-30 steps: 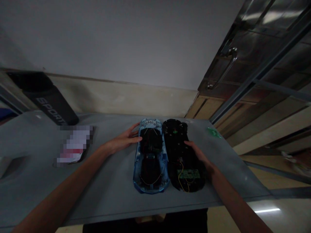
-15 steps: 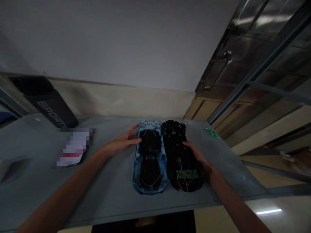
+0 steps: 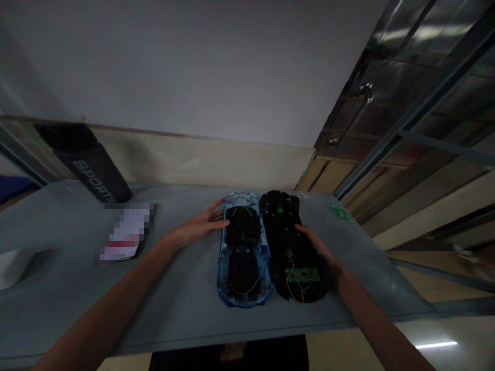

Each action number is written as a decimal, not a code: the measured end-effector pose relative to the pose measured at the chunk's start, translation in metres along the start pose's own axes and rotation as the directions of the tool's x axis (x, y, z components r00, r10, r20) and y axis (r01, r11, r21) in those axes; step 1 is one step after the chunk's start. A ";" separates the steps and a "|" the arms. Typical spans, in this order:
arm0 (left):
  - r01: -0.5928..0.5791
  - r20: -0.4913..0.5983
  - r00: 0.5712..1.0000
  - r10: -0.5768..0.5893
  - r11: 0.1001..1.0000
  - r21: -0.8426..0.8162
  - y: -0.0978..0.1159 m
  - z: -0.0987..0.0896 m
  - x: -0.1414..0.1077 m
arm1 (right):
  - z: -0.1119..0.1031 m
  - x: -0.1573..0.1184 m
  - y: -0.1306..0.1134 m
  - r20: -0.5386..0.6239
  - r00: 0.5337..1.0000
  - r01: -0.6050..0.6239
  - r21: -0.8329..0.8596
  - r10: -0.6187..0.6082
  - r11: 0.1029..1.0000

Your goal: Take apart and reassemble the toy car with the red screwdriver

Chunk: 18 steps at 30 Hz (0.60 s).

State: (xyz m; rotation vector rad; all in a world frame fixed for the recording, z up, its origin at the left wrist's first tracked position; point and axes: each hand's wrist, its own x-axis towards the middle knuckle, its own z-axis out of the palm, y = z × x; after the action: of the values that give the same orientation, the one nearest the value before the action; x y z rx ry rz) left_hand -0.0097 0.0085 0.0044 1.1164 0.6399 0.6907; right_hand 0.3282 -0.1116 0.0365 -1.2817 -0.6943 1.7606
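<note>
A blue toy car shell (image 3: 264,257), its dark hollow inside facing up, lies on the grey table (image 3: 185,304). Close along its right side is a black car chassis (image 3: 284,234) with a green circuit board (image 3: 302,275) and yellow wires near its front end. My left hand (image 3: 207,224) holds the shell's left edge, thumb on the rim and fingers around the far side. The chassis is gripped at its right edge by my right hand (image 3: 315,245), with the thumb on top and the other fingers hidden.
A black bottle (image 3: 96,170) leans in view at the back left, with a blurred-out phone-like item (image 3: 127,232) before it. A white object (image 3: 13,268) is at far left. Small green packet (image 3: 342,213) lies right; metal frame bars (image 3: 386,149) rise beyond.
The whole view has shifted slightly, so the table and items appear a little further right. Both hands keep their places on the shell and the chassis.
</note>
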 end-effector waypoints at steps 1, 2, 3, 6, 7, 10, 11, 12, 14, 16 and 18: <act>-0.005 0.000 1.000 0.005 1.000 0.001 0.000 0.000 0.000 | -0.001 0.000 0.000 0.003 1.000 -0.010 0.007 0.010 1.000; -0.011 -0.003 1.000 0.011 1.000 0.002 -0.001 0.000 0.001 | -0.001 0.001 0.000 -0.001 1.000 -0.023 0.022 0.023 1.000; -0.015 -0.006 1.000 0.015 1.000 0.004 -0.001 0.000 0.001 | -0.002 0.001 0.000 -0.010 0.999 -0.033 0.038 0.033 0.999; -0.011 -0.015 1.000 0.011 1.000 0.015 0.000 0.001 0.000 | -0.001 0.001 0.000 -0.076 0.997 -0.020 0.069 0.026 0.997; -0.006 -0.015 1.000 0.006 1.000 0.019 0.000 0.001 0.000 | 0.000 0.001 0.000 -0.114 0.993 -0.008 0.078 0.017 0.997; 0.004 -0.012 1.000 -0.004 1.000 0.018 0.000 0.000 0.001 | 0.003 0.001 -0.001 -0.197 0.979 0.067 0.115 -0.044 0.991; 0.007 -0.012 1.000 -0.007 1.000 0.016 0.000 0.000 0.001 | 0.004 0.002 -0.002 -0.218 0.973 0.108 0.129 -0.078 0.986; 0.008 -0.012 1.000 -0.008 1.000 0.013 0.000 0.000 0.001 | 0.004 0.002 -0.002 -0.237 0.965 0.151 0.140 -0.115 0.978; 0.008 -0.012 1.000 -0.008 1.000 0.008 0.000 0.001 0.000 | 0.003 0.004 -0.004 -0.263 0.947 0.229 0.152 -0.184 0.961; 0.008 -0.013 1.000 -0.008 1.000 0.011 0.002 0.002 -0.001 | 0.000 0.007 -0.006 -0.255 0.943 0.261 0.163 -0.215 0.951; 0.015 -0.021 1.000 -0.014 1.000 0.025 0.004 0.004 -0.003 | -0.005 0.010 -0.007 -0.229 0.946 0.273 0.186 -0.229 0.944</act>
State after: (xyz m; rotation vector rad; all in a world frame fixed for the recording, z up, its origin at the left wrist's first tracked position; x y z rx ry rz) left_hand -0.0092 0.0054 0.0098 1.1281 0.6752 0.6840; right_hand 0.3334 -0.0995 0.0354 -1.1497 -0.5095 1.4291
